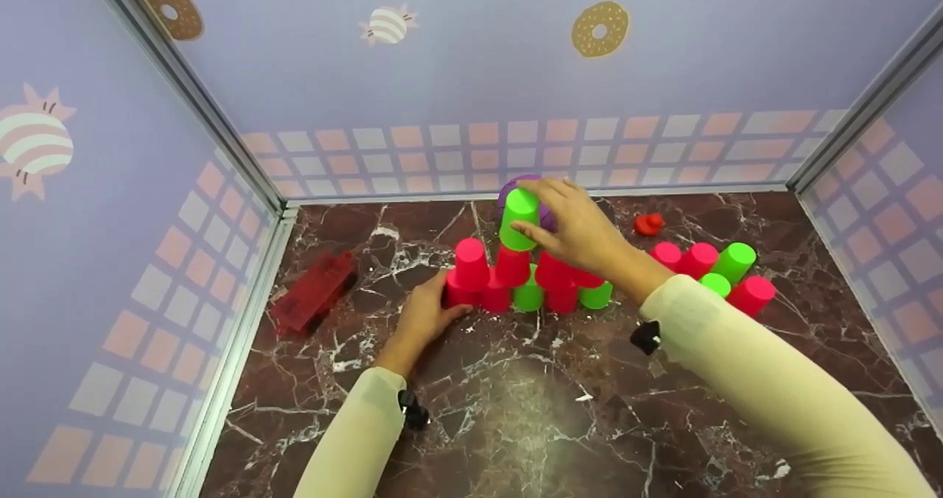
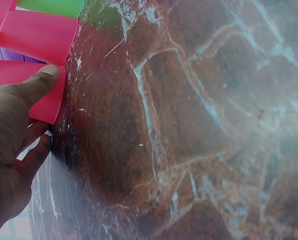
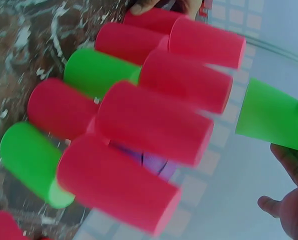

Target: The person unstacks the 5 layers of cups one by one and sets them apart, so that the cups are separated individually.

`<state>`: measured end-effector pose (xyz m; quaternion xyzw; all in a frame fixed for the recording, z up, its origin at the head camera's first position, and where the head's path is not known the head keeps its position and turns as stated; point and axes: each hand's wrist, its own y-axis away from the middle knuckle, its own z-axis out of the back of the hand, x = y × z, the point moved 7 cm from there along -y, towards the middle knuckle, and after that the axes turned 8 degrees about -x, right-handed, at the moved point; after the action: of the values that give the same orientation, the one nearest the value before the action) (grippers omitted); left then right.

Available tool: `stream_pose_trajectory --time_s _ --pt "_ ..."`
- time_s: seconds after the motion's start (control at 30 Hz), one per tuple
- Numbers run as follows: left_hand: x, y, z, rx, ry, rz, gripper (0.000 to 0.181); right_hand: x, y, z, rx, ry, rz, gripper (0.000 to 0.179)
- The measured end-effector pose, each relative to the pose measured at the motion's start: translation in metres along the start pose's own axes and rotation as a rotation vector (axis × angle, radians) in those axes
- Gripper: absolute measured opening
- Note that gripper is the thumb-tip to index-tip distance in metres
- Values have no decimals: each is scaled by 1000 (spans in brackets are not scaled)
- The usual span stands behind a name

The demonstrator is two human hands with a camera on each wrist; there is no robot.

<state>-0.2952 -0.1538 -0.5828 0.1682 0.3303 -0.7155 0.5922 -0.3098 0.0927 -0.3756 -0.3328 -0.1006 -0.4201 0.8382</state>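
Upside-down plastic cups form two rows. The bottom row mixes pink-red cups and green cups (image 1: 527,292); the second row has several pink-red cups (image 1: 471,262). My right hand (image 1: 575,222) holds a green cup (image 1: 520,222) between thumb and fingers over the second row; the right wrist view shows this cup (image 3: 271,117) slightly apart from the red cups (image 3: 154,122). At the left end, my left hand (image 1: 426,310) grips the bottom red cup (image 2: 46,95), thumb on its near side and other fingers around its outer side. The right forearm and hand partly hide the right end.
Behind the cups sits a purple round object (image 1: 508,188), partly hidden. To the left lies a translucent red block (image 1: 313,295). Several more red and green cups (image 1: 737,262) stand at the right, near a small red figure (image 1: 648,224). Patterned walls (image 1: 471,78) enclose the marbled surface (image 1: 516,409).
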Motion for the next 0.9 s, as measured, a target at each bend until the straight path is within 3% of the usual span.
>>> stream_pose_trajectory --time_s 0.4,0.6,0.9 --pt "0 1 3 -36 -6 -38 61 -45 33 57 -114 43 -63 63" --pt "-1 1 2 -35 -5 -37 63 -64 55 83 -192 56 -36 60" --pt "-3 -1 1 -24 -9 -26 65 -100 96 104 -242 117 -76 60"
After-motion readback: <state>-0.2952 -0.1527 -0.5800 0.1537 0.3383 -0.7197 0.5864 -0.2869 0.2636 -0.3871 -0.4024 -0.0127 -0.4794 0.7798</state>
